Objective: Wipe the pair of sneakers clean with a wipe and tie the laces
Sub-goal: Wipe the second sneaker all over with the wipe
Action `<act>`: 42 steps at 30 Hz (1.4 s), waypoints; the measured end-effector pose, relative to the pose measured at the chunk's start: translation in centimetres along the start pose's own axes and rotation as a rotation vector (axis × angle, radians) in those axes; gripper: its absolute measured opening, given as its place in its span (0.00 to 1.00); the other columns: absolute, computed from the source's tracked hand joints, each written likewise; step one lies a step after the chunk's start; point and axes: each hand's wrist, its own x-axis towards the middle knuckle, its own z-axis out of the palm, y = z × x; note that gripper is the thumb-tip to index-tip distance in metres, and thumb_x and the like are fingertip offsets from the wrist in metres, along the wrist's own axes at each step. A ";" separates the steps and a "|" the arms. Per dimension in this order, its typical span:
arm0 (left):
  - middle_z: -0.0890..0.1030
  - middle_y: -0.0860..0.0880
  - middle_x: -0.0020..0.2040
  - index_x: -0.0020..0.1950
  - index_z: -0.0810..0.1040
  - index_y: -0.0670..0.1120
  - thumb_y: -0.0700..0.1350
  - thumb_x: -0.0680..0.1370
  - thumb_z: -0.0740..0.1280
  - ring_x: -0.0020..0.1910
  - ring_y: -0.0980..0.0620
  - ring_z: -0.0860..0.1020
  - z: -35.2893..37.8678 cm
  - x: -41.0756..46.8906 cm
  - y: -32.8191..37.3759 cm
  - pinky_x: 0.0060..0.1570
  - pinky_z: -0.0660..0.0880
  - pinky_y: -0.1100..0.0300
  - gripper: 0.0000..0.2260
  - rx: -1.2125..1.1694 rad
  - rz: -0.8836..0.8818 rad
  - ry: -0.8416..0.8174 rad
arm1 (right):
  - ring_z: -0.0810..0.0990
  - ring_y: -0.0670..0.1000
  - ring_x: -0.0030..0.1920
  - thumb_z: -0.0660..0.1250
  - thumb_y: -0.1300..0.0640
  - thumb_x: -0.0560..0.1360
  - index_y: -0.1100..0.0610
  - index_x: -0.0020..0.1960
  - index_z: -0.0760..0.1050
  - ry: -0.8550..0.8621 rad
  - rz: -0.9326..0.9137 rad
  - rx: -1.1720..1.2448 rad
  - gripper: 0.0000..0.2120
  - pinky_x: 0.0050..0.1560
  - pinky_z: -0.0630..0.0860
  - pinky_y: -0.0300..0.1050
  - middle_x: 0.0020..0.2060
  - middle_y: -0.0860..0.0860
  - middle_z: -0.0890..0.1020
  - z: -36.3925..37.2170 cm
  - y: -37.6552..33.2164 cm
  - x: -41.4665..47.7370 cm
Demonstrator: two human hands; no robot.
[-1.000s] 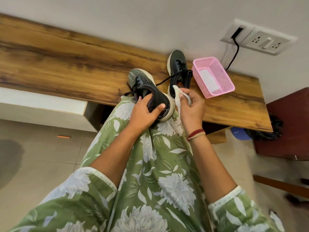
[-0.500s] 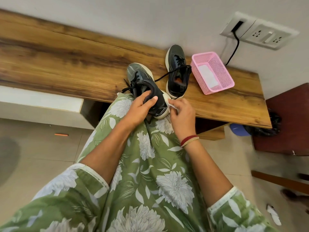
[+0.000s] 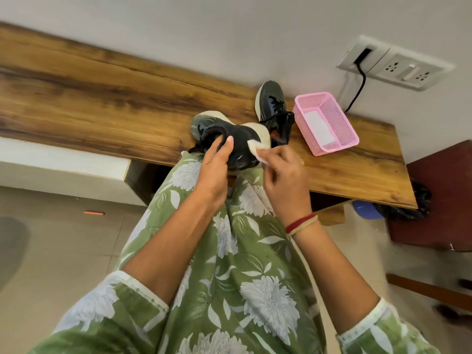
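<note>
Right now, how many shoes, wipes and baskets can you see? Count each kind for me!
Dark grey sneakers with pale soles: 2 (held sneaker, bench sneaker)
White wipe, pinched by the right hand: 1
Pink plastic mesh basket: 1
Total: 4

Bright even light, motion blur, wide-angle warp

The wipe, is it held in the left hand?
No, the right hand pinches the wipe against the sneaker, while the left hand grips that sneaker.
</note>
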 end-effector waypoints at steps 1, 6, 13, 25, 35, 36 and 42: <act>0.76 0.44 0.65 0.72 0.67 0.43 0.45 0.81 0.61 0.60 0.48 0.78 0.4 0.2 0.2 0.51 0.79 0.58 0.19 -0.046 -0.013 -0.030 | 0.76 0.52 0.43 0.66 0.70 0.72 0.63 0.51 0.80 0.042 0.028 0.015 0.11 0.43 0.74 0.45 0.42 0.56 0.77 -0.2 0.1 1.0; 0.79 0.41 0.59 0.69 0.68 0.39 0.41 0.82 0.58 0.52 0.50 0.80 0.5 0.2 1.8 0.46 0.79 0.61 0.16 -0.235 0.032 -0.162 | 0.75 0.50 0.44 0.65 0.68 0.72 0.62 0.53 0.80 0.152 0.088 0.115 0.11 0.47 0.71 0.38 0.44 0.56 0.76 0.8 -2.2 3.7; 0.82 0.47 0.52 0.64 0.71 0.42 0.38 0.79 0.60 0.51 0.53 0.80 -1.3 -0.2 1.7 0.49 0.78 0.62 0.13 -0.295 0.023 -0.324 | 0.75 0.52 0.43 0.62 0.66 0.73 0.64 0.52 0.80 0.136 -0.040 0.034 0.12 0.46 0.68 0.36 0.42 0.57 0.77 1.1 -2.8 3.3; 0.82 0.47 0.46 0.59 0.73 0.43 0.43 0.76 0.62 0.46 0.53 0.81 -1.3 0.0 2.1 0.48 0.79 0.62 0.12 -0.302 -0.009 -0.298 | 0.76 0.56 0.42 0.56 0.62 0.75 0.65 0.54 0.79 0.028 -0.027 -0.036 0.16 0.45 0.68 0.39 0.42 0.58 0.77 2.0 -4.4 1.8; 0.80 0.42 0.54 0.63 0.72 0.43 0.45 0.74 0.63 0.50 0.48 0.80 -1.7 0.5 2.7 0.54 0.77 0.56 0.18 -0.361 -0.040 -0.247 | 0.77 0.54 0.45 0.65 0.70 0.71 0.62 0.53 0.80 -0.099 -0.082 0.132 0.13 0.47 0.74 0.45 0.43 0.55 0.78 2.9 -5.0 -0.2; 0.80 0.42 0.54 0.63 0.72 0.43 0.45 0.74 0.63 0.51 0.48 0.80 -1.7 0.5 2.7 0.54 0.77 0.56 0.18 -0.362 -0.040 -0.249 | 0.78 0.54 0.45 0.65 0.70 0.71 0.62 0.52 0.81 -0.094 -0.089 0.146 0.12 0.47 0.76 0.47 0.44 0.55 0.79 2.7 -4.6 0.1; 0.77 0.40 0.59 0.71 0.66 0.38 0.47 0.73 0.65 0.52 0.48 0.77 -1.5 0.5 2.6 0.59 0.74 0.55 0.28 -0.395 -0.097 -0.171 | 0.77 0.53 0.44 0.61 0.63 0.73 0.62 0.51 0.81 -0.027 -0.017 0.160 0.12 0.45 0.75 0.46 0.43 0.55 0.78 3.4 -5.5 0.6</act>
